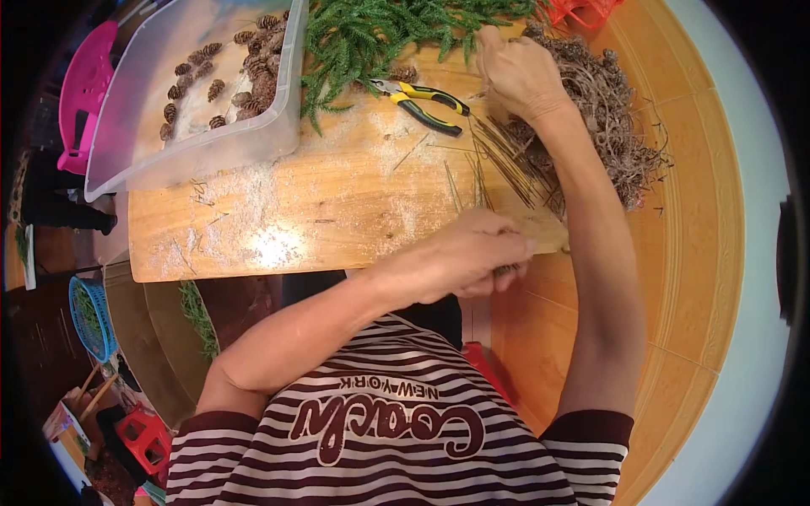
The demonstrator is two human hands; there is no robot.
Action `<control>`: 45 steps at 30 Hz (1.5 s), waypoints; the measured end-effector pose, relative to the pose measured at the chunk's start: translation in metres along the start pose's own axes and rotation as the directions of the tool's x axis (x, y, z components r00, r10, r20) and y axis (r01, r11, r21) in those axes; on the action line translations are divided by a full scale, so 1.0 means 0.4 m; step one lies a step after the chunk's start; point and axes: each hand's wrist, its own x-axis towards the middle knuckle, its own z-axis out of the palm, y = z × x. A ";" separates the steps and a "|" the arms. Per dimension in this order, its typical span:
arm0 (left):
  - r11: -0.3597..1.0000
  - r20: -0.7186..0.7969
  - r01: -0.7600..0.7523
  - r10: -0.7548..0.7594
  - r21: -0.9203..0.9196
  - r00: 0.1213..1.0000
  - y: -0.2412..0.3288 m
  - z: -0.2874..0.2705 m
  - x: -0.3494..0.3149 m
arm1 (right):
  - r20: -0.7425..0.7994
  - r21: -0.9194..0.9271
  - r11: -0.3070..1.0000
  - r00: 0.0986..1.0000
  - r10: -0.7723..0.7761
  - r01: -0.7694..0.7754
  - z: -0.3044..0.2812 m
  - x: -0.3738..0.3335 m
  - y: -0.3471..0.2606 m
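Note:
My left hand (472, 253) is over the table's near edge with its fingers curled in. A small dark bit of something shows under its fingers, too hidden to name. Reaching farther out, my right hand (519, 78) is closed between the green artificial sprigs (363, 42) and a heap of dry brown twigs (595, 101). Whatever its fingers hold is out of sight. Thin brown stems or wires (510, 164) lie below it, beside the heap. Yellow-and-black pliers (430, 110) rest on the table to its left, jaws toward a single pine cone (405, 74).
A clear plastic bin (211, 160) with several pine cones (261, 63) stands on the wooden table (337, 202), far left. White crumbs are scattered over the tabletop. A pink stool (89, 93), a blue basket (94, 320) and a red stool (143, 438) are at the left.

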 end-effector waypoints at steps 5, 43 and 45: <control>0.726 -0.119 -0.445 0.579 0.525 0.806 0.078 -0.030 -0.152 | -0.030 0.123 0.992 0.999 -0.029 0.032 -0.050 -0.005 -0.007; -0.065 -0.350 0.501 0.638 0.863 0.686 0.186 -0.281 0.155 | -0.010 0.610 0.789 0.994 0.105 -0.077 -0.111 -0.056 0.019; -0.083 -0.340 0.502 0.641 0.861 0.689 0.187 -0.287 0.160 | -0.033 0.613 0.788 0.995 0.092 -0.053 -0.105 -0.058 0.021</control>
